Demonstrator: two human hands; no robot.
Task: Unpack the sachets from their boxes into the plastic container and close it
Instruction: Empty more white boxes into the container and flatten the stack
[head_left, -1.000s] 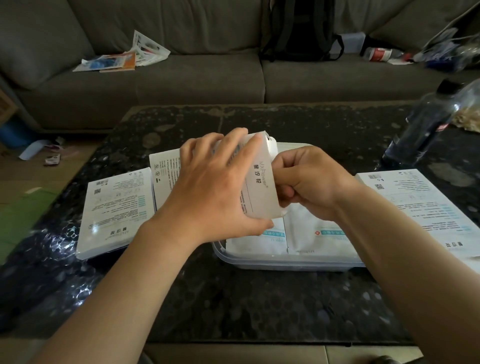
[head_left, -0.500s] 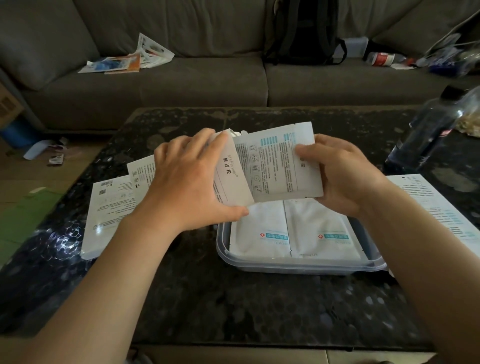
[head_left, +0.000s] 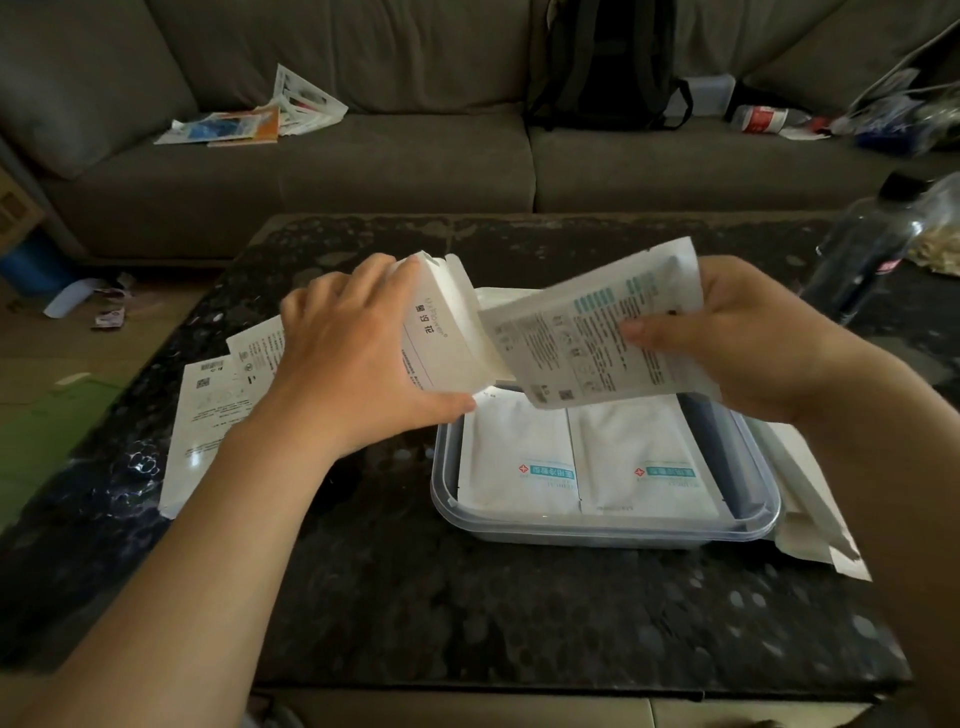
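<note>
Left hand (head_left: 353, 358) grips a white box (head_left: 441, 332), open flap up. Right hand (head_left: 748, 343) pinches a printed sachet (head_left: 597, 332) beside the box mouth, tilted above the plastic container (head_left: 597, 535) on the desk (head_left: 467, 613); two flat sachets (head_left: 519, 447) lie side by side inside.

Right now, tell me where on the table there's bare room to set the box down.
Bare: the table strip between the container and the near edge, and the far strip toward the sofa. Crowded: flat boxes left of the container, another box at its right, the bottle far right.
</note>
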